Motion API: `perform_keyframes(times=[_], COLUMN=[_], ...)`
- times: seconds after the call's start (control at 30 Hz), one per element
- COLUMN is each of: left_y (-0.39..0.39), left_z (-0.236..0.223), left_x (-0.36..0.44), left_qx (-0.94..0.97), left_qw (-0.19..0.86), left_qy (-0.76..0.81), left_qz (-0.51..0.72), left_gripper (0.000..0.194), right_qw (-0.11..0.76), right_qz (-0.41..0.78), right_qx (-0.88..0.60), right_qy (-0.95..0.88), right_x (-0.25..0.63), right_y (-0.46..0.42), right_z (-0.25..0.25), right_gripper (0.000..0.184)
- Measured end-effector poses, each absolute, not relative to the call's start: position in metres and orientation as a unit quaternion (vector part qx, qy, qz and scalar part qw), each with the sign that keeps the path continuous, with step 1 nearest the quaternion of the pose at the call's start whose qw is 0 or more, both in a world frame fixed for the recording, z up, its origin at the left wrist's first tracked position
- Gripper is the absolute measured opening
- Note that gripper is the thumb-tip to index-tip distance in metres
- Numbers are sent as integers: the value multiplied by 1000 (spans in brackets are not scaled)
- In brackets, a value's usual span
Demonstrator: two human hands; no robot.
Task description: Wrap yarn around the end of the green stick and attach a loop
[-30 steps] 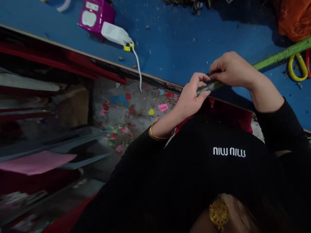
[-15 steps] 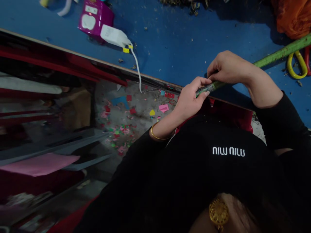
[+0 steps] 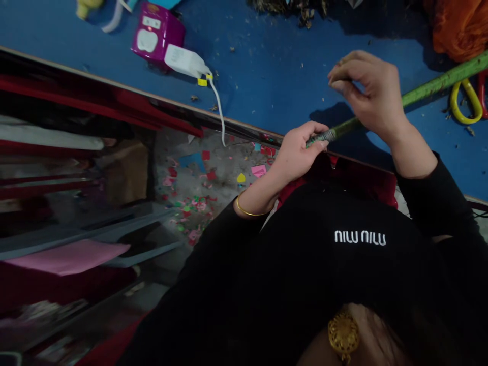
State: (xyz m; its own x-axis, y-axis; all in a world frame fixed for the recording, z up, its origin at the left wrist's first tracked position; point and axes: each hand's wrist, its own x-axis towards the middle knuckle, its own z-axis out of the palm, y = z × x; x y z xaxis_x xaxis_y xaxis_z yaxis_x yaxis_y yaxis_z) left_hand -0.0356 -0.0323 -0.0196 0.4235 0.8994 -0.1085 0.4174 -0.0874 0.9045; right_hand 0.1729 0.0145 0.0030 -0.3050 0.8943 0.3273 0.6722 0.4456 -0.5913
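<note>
A long green stick slants from the right edge down to the table's near edge. My left hand is closed round its lower end, thumb and fingers on a dark wrapping there. The wrapping shows fine bands; its material is hard to tell. My right hand is raised above the stick, apart from the wrapped end. Its fingers are bent together toward the thumb in a pinch. Anything between those fingertips is too small to make out.
On the blue table stand a purple power socket block and a white plug with its cord hanging over the edge. Yellow-handled scissors and an orange bag lie right. Paper scraps litter the floor.
My right hand has lifted up and away from the wrapped end of the stick. My left hand keeps its hold in the same place. The view has shifted slightly.
</note>
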Motion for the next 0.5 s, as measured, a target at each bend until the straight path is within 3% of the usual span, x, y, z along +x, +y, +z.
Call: perform_keyframes(times=[0.13,0.23,0.37,0.5], left_y=[-26,-20,-14,-13], left_z=[-15,-11,-4,3], left_x=[-32,-30,-31,-32], left_qx=[595,502,425,376], left_qw=[589,672,735,768], left_qy=[488,493,486,484], left_qz=[248,229,208,185], left_gripper=[19,16,14,12], right_qw=[473,532,544,475], right_qz=[127,88,65,85], right_qx=[-489,-526,-573,-595], right_qy=[-722,-658,-609,-643], right_x=[194,206,214,210], right_y=[-16,-43,-73,-89], right_z=[-1,-13,-31,-41], right_gripper=[19,22,26,23])
